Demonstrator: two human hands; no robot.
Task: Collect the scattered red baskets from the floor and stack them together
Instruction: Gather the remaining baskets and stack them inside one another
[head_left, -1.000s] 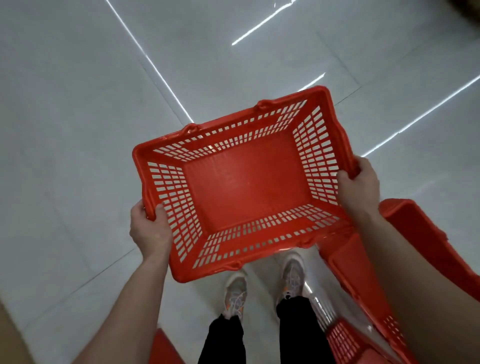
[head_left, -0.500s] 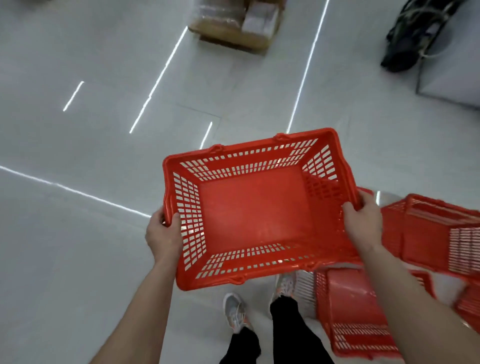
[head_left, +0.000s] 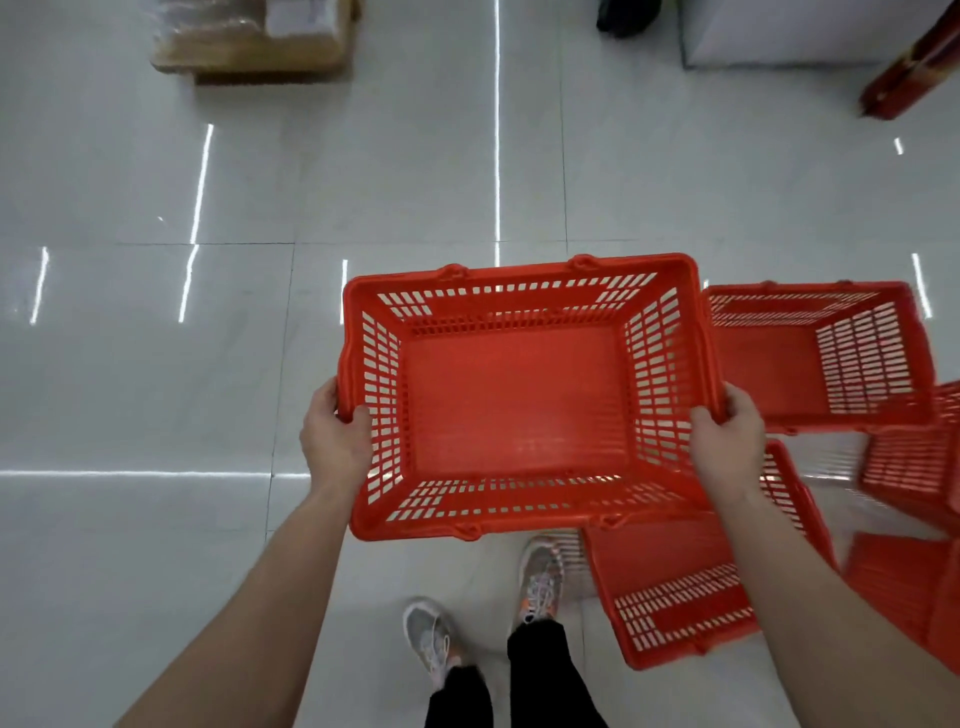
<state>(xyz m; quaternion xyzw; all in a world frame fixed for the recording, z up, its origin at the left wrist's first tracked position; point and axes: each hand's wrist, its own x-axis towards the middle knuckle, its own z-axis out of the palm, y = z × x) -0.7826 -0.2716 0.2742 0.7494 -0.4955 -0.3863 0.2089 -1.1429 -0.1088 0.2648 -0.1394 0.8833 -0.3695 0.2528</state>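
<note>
Above the tiled floor (head_left: 156, 389) a red basket (head_left: 519, 400) is held upright. To its right, a second basket (head_left: 862, 358) and a nearer third basket (head_left: 670, 587) are seen, the latter partly covered by the right forearm. The red basket's end rims are gripped by the left hand (head_left: 335, 436) and right hand (head_left: 727, 441).

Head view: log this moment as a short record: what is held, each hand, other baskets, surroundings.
Held: red basket, empty, opening up
Left hand: grips its left rim
Right hand: grips its right rim
On floor: far basket, to the right; near basket, under the right forearm; more baskets at right edge, cut off
Surroundings: white tiled floor; wrapped boxes top left
</note>
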